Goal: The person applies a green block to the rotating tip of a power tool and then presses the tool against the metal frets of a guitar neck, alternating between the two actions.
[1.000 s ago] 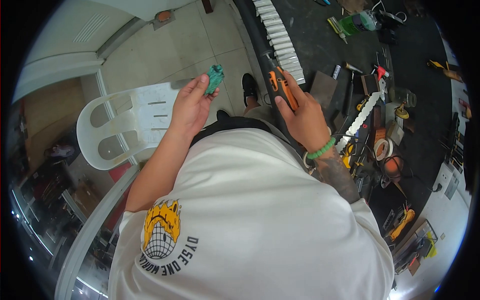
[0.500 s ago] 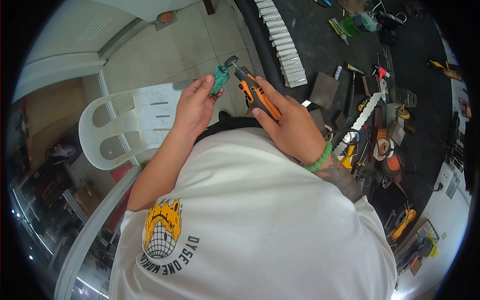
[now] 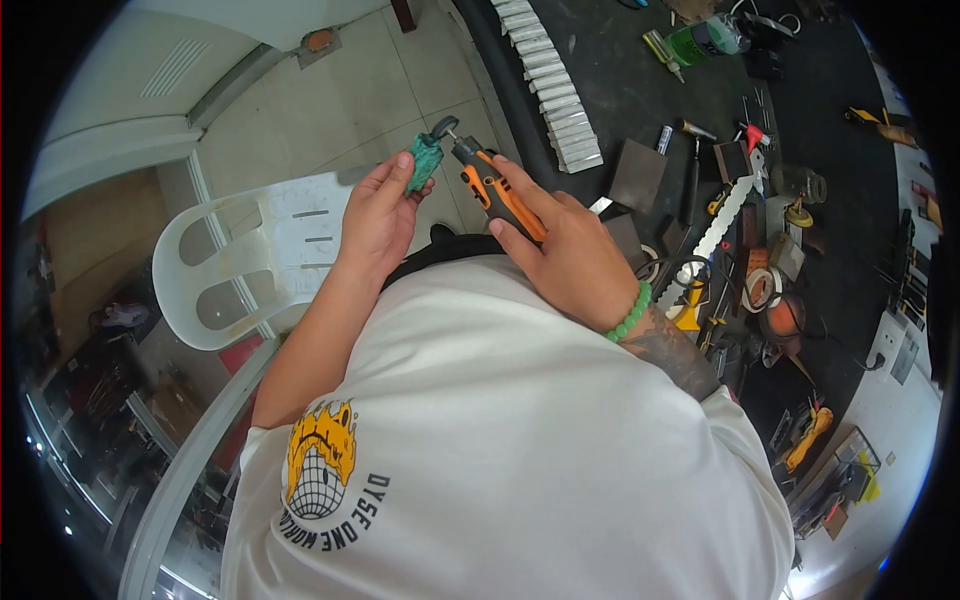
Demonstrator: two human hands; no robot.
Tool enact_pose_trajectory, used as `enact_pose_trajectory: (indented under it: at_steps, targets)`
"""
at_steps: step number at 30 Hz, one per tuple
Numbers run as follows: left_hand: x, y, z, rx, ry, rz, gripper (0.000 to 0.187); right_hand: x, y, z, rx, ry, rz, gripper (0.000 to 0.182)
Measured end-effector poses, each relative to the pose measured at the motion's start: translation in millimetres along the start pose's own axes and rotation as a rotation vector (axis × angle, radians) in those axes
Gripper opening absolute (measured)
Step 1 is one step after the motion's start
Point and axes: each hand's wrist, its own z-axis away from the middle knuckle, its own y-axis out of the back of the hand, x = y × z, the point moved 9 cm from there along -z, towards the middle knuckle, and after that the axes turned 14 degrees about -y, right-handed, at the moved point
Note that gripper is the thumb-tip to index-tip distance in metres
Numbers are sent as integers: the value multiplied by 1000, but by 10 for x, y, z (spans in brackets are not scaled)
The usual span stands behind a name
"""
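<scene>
Between the thumb and fingers of my left hand (image 3: 385, 205) is a small, rough green carved piece, like a stone or wax carving (image 3: 424, 163). My right hand (image 3: 570, 245) wraps around an orange and black rotary tool (image 3: 497, 193), its nose pointing up and to the left. A dark round wheel (image 3: 444, 127) on the tool's shaft sits right at the upper end of the green piece. A green bead bracelet (image 3: 632, 312) circles my right wrist.
A white plastic chair (image 3: 300, 215) stands to the left. On the dark workbench (image 3: 620, 90) at right lie a row of silvery blocks (image 3: 548, 85), a dark square block (image 3: 637, 175), a hammer (image 3: 692, 170), a toothed white strip (image 3: 722, 225), a tape roll (image 3: 763, 287) and a green bottle (image 3: 705, 40).
Both hands, with the green piece and the rotary tool, appear slightly further left, as does the whole scene. The grip of each hand is the same.
</scene>
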Motion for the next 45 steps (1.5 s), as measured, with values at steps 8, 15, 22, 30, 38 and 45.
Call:
enact_pose_trajectory:
  at_steps: [8, 15, 22, 30, 38, 45]
  targets:
    - [-37, -1, 4, -16, 7, -7, 31, 405, 90, -194, 124, -32, -60, 64]
    - [-6, 66, 14, 14, 1, 2, 30, 1266, 412, -403, 426, -250, 272, 64]
    - [-32, 40, 6, 14, 12, -2, 29, 1285, 421, -436, 428, -268, 313, 65]
    - [-43, 58, 19, 8, 11, -7, 29, 1132, 248, -372, 404, -241, 288, 65]
    - [-16, 79, 20, 20, 6, -10, 32, 1082, 128, -373, 367, -203, 309, 65]
    - [-12, 64, 0, 15, 2, -6, 32, 1216, 385, -413, 450, -245, 317, 64]
